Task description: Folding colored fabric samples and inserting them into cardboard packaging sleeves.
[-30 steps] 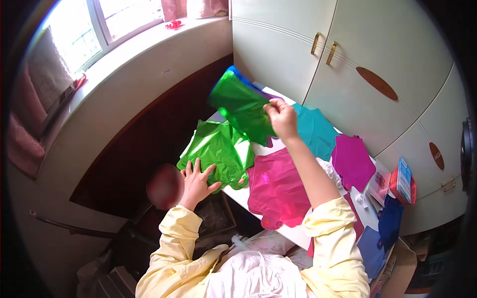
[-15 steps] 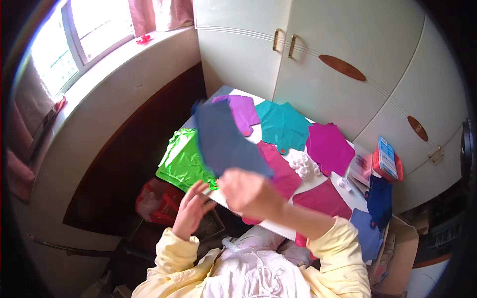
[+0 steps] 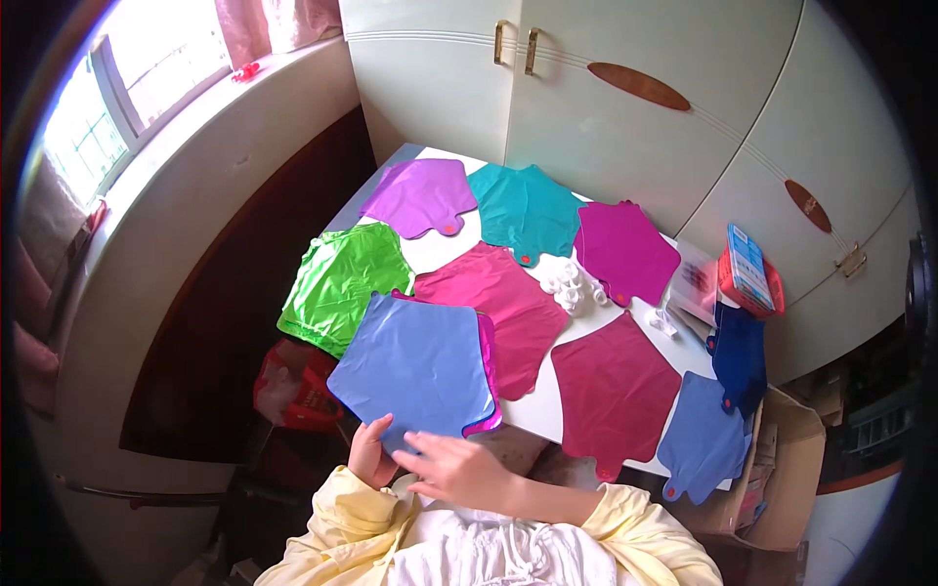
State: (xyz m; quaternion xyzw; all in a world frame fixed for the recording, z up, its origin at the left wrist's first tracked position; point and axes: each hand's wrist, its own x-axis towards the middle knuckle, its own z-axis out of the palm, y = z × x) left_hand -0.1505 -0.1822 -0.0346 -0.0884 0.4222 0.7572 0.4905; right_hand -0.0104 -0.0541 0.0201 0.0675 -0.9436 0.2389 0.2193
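Note:
A flat blue foil balloon [image 3: 415, 363], roughly five-sided, lies at the near edge of the table, and a shiny magenta layer shows along its right side. My left hand [image 3: 372, 457] pinches its lower corner. My right hand [image 3: 459, 473] is over the same lower edge with its fingers stretched and apart; whether they touch the foil I cannot tell. Behind it lies a crimson foil balloon [image 3: 503, 308], partly covered. A bright green foil balloon [image 3: 347, 278] is at its left, and another crimson foil balloon [image 3: 616, 391] lies to the right.
Farther back lie a purple [image 3: 420, 195], a teal [image 3: 528, 210] and a magenta foil balloon [image 3: 627, 249]. White ribbon rolls [image 3: 570, 288] sit mid-table. At right are more blue balloons [image 3: 705, 439], a red basket [image 3: 774, 288] and a cardboard box [image 3: 787, 469]. A red bag [image 3: 298, 391] is below left.
The blue foil balloon has come down from mid-air to lie near me at the table's edge. My right hand has loosened its fingers, and my left hand has taken the lower corner.

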